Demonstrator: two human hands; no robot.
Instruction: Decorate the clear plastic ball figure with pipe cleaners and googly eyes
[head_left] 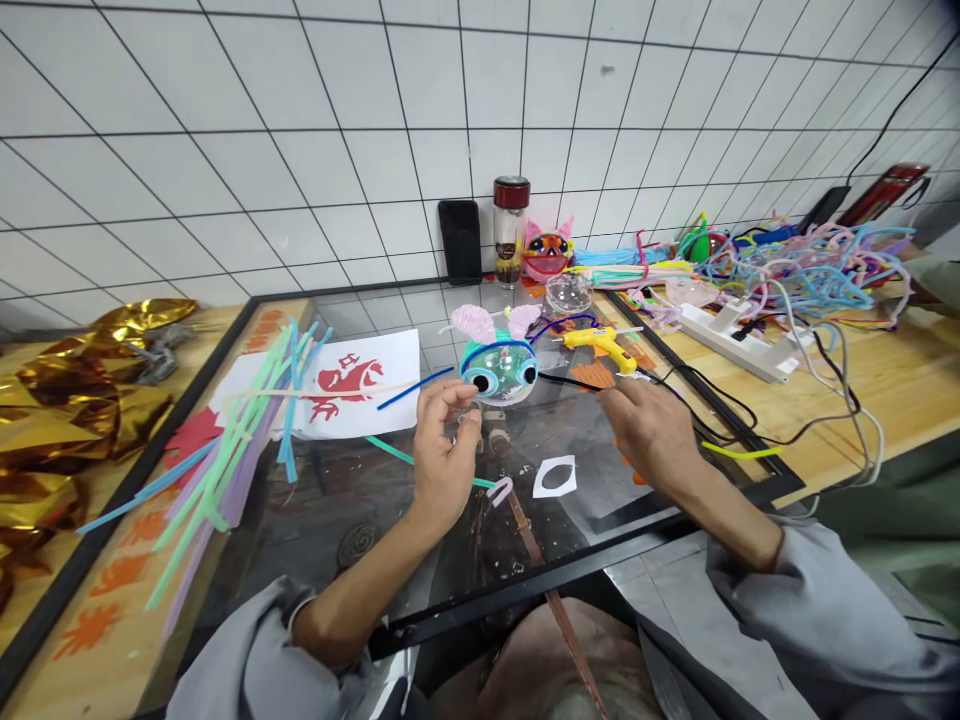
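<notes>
A clear ball (501, 365) made up as an animal face sits in front of me. It has pink ears (472, 324), round black-and-white eyes and a blue pipe cleaner band over the top. My left hand (444, 450) is at its lower left, fingers curled and fingertips by the left eye; what they pinch, if anything, is unclear. To the right, my right hand (651, 428) is closed on a black pipe cleaner (570, 382), whose far end reaches the ball's right side. Beneath lie a mint pipe cleaner (390, 450) with a pink bent tip and a white paper cutout (555, 477).
A yellow glue gun (600, 346) with its cord lies beyond my right hand. Pipe cleaners (225, 450) cover a red-printed sheet (352, 385) at left, near gold foil (90, 380). Against the wall stand a phone (460, 242) and glass bottle (509, 235); a power strip (742, 340) lies right.
</notes>
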